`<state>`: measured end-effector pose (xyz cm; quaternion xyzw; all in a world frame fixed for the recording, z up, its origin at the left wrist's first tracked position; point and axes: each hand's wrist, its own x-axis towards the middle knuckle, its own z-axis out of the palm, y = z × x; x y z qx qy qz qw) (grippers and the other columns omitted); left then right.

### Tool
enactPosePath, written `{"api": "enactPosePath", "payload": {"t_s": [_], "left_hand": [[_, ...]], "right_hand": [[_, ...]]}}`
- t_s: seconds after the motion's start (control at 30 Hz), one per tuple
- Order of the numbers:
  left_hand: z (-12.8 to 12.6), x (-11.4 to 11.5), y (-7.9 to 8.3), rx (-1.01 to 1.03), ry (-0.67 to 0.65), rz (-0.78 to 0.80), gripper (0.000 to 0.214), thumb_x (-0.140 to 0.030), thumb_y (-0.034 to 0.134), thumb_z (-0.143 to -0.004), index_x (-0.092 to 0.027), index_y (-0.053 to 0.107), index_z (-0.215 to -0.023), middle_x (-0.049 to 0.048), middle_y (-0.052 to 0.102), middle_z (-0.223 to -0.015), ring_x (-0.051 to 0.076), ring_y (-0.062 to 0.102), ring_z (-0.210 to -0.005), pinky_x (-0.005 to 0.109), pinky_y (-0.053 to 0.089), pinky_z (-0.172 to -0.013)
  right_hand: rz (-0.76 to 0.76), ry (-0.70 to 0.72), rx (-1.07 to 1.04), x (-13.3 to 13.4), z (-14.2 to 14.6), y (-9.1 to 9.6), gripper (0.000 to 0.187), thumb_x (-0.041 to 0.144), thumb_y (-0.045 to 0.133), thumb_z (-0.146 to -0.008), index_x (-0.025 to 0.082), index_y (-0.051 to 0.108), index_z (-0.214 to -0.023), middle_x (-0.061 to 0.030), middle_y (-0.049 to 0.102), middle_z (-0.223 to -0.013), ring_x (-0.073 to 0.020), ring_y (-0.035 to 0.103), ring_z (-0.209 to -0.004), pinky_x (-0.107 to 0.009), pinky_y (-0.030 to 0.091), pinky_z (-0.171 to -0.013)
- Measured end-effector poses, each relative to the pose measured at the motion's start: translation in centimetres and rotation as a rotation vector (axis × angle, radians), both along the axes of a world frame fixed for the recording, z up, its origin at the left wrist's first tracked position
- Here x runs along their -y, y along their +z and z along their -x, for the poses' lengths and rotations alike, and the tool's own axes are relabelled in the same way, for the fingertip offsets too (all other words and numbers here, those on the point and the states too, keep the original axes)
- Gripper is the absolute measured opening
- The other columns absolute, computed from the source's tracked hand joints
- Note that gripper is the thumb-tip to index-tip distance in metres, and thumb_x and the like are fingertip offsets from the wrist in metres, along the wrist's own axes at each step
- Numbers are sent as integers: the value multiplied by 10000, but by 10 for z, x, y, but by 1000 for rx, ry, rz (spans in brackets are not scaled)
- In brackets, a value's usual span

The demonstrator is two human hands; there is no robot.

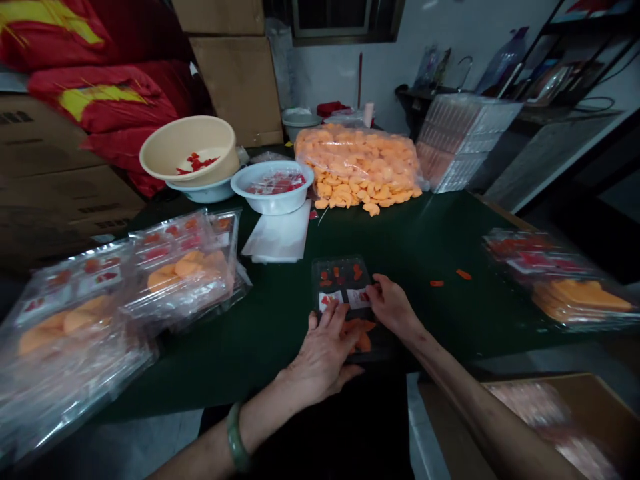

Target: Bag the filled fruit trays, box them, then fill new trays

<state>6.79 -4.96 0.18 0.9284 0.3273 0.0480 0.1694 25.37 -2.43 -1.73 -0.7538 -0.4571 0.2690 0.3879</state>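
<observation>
A clear plastic blister tray (340, 263) lies on the green table in front of me. Small orange-red pieces sit in its upper compartments. Below them are two printed cards, a left card (330, 299) and a right card (359, 299). Larger orange pieces (363, 341) rest in the lower part. My left hand (323, 350) lies across the tray's lower left with fingers stretched out, touching the left card and partly covering the orange pieces. At the right edge, my right hand (395, 303) has curled fingers, its thumb by the right card; anything pinched there is hidden.
Filled packs (185, 273) are piled at left; another stack (565, 280) sits at right. Behind stand a cream basin (187, 143), a white basin (273, 200), a bag of orange pieces (360, 160) and stacked clear trays (460, 137). Two loose pieces (463, 274) lie right.
</observation>
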Motion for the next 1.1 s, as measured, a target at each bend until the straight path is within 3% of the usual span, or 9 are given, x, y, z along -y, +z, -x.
{"api": "enactPosePath", "payload": {"t_s": [0.3,0.43,0.53,0.67,0.73,0.8,0.87,0.93,1.1], "left_hand": [[24,17,-34,305,15,-94,440,-179,501,-828,-187,420,-1260,151,333,-1377,270,206,-1330,493,302,-1020],[28,20,-30,369,36,-7,546,-208,593,-765,-166,404,-1276,160,360,-1360,281,249,-1309,502,310,-1018],[28,14,-13,516,13,160,581,-337,690,-670,-181,495,-1195,145,387,-1334,292,322,-1261,483,320,-1017],[19,-5,2,995,556,404,346,-369,574,-771,-164,536,-1047,118,534,-1101,208,517,-1042,390,444,-884],[11,-16,4,1195,738,742,402,-421,623,-716,-134,530,-982,79,585,-882,173,585,-804,338,497,-715],[1,-24,5,1318,742,1081,453,-439,713,-602,-116,537,-866,41,579,-724,141,567,-605,285,477,-548],[-9,-28,6,1399,708,1183,465,-426,757,-531,-117,534,-798,30,576,-680,127,540,-528,257,442,-468],[-20,-32,7,1336,670,1028,416,-439,703,-607,-121,534,-817,29,584,-685,120,535,-515,249,441,-458],[-27,-74,10,576,636,360,280,-312,399,-873,-110,584,-814,76,630,-755,166,604,-684,269,474,-607]], "right_hand": [[102,-3,-526,6,13,11,208,357,589,-643,163,534,-694,52,439,-480,-65,359,-366,-183,226,-314],[31,23,-548,8,16,14,238,349,623,-616,177,465,-571,57,426,-507,-66,396,-440,-175,318,-363],[20,8,-725,13,16,15,271,370,668,-602,192,464,-613,66,430,-549,-89,448,-487,-212,432,-404],[-60,25,-895,24,16,20,297,351,732,-600,192,489,-659,76,443,-556,-68,438,-462,-178,428,-379],[-82,51,-947,28,17,23,279,337,737,-622,189,508,-683,67,497,-579,-66,473,-483,-170,448,-420],[-63,40,-999,30,17,26,268,318,744,-629,195,539,-751,50,571,-634,-85,536,-535,-187,482,-481],[-24,-6,-1049,31,15,30,342,301,763,-609,211,561,-870,27,635,-716,-124,598,-601,-221,511,-529],[11,-2,-1100,33,11,32,478,311,761,-613,227,546,-1032,-12,675,-826,-180,642,-689,-279,539,-597],[16,0,-1060,35,-12,28,763,294,769,-598,268,421,-1276,-53,692,-915,-249,669,-738,-326,552,-621]]}}
